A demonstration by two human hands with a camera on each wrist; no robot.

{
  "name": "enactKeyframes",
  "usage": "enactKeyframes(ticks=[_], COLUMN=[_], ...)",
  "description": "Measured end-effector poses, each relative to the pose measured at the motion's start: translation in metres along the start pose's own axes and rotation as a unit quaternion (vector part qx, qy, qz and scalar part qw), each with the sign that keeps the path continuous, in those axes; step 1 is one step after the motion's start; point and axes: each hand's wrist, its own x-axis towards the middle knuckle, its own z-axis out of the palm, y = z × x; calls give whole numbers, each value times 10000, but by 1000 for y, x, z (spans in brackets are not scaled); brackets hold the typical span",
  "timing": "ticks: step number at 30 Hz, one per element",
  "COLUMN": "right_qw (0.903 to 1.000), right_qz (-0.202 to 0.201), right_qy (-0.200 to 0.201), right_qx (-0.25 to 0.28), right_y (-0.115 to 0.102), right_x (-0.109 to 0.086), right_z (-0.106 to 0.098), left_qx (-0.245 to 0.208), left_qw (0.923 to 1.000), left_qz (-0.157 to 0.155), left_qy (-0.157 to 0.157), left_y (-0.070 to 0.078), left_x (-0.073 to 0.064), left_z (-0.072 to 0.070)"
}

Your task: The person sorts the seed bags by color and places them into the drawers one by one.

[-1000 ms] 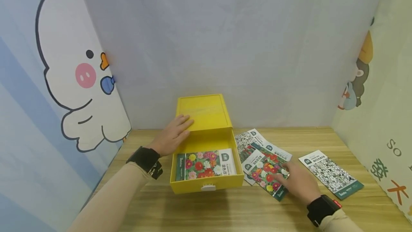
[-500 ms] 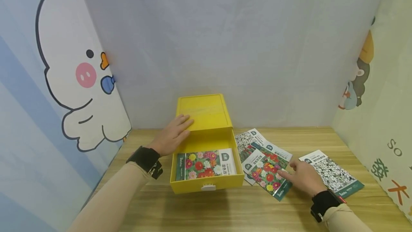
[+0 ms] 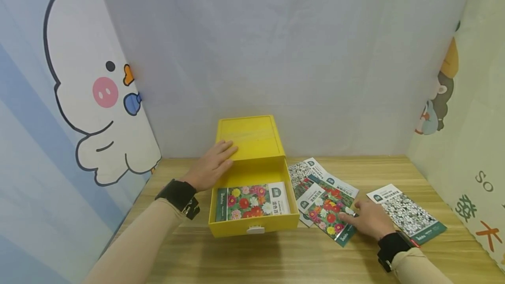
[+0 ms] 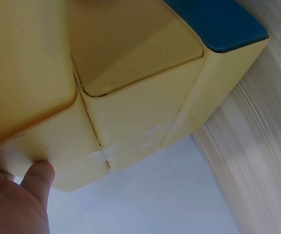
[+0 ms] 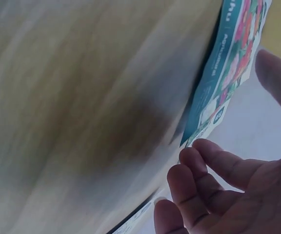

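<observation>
My left hand (image 3: 210, 166) rests with extended fingers on the top left edge of a yellow drawer unit (image 3: 252, 133); its thumb (image 4: 39, 178) lies against the side. The unit's drawer (image 3: 229, 228) is pulled out, and a seed packet (image 3: 246, 203) with colourful flowers lies in it. To the right, my right hand (image 3: 371, 219) is at the right edge of another colourful flower seed packet (image 3: 327, 214), which lies on an overlapping pile. In the right wrist view, the fingertips (image 5: 206, 145) are right at that packet's edge, with the thumb apart from them.
Under that packet lie a red-flower packet (image 3: 343, 194) and white-flower packets (image 3: 300, 173). Another white-flower seed packet (image 3: 408, 214) lies farther right on the wooden table (image 3: 252, 262). A pale curtain (image 3: 315, 65) stands behind. The left wrist view shows stacked drawers, one with a blue front (image 4: 223, 27).
My right hand has drawn slightly rightward off the colourful packet's face, then back toward its edge. The left hand, the drawer and the packets look the same.
</observation>
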Motion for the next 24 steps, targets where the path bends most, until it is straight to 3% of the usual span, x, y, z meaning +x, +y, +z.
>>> enactKeyframes(ticks=[9, 24], right_qw=[9995, 9997], right_qz=[-129, 88], right_qy=[185, 123], right_qx=[-229, -188], right_y=[-4, -7], right_x=[1, 1], right_z=[5, 7], left_qx=[22, -33], left_qw=[10000, 10000], left_qz=[63, 66], left_qy=[37, 64], left_y=[-1, 0], left_x=[0, 0], left_z=[1, 1])
